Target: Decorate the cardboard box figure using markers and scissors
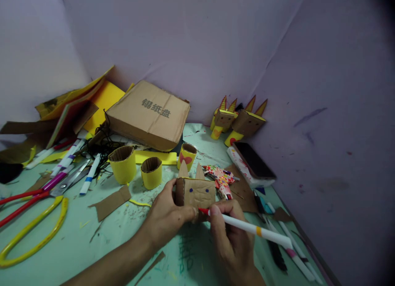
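My left hand (169, 212) is closed around the left side of a small cardboard animal head (199, 193), its thumb across the lower front. The head has two pointed ears and two blue dot eyes. In my right hand (231, 232) is a white marker (253, 227) with a red tip, which meets the lower front of the head. Just behind the head stands a yellow cardboard ring with a red heart (187, 155). Two plain yellow rings, a larger one (122, 164) and a smaller one (151, 173), stand to the left.
Scissors with yellow handles (58, 220) and several markers lie left. A cardboard box (149, 113) leans at the back beside stacked card sheets (74, 101). Finished-looking cardboard animals (247, 121) stand back right, near a phone (254, 160) and a patterned glue gun (222, 179).
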